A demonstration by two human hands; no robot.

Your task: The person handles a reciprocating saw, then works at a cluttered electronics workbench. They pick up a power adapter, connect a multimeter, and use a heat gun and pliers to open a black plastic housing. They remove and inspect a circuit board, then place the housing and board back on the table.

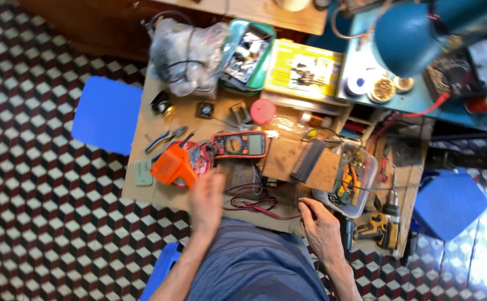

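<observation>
My left hand (pixel 207 202) lies flat on the cardboard-covered worktop (pixel 160 192), fingers together, just right of an orange tool (pixel 174 165). My right hand (pixel 320 226) rests at the worktop's near edge with its fingertips pinched on a thin dark lead (pixel 266 210). Red and black test leads loop between both hands. An orange and black multimeter (pixel 242 145) lies beyond them, next to blue-handled pliers (pixel 165 138).
A clear plastic tub of parts (pixel 350 181) and a yellow cordless drill (pixel 383 226) sit to the right. Farther back are a bag of cables (pixel 186 53), a green tray (pixel 249 53), a yellow box (pixel 305 71), and a blue lamp (pixel 408 36). Blue stools (pixel 107 114) flank the worktop.
</observation>
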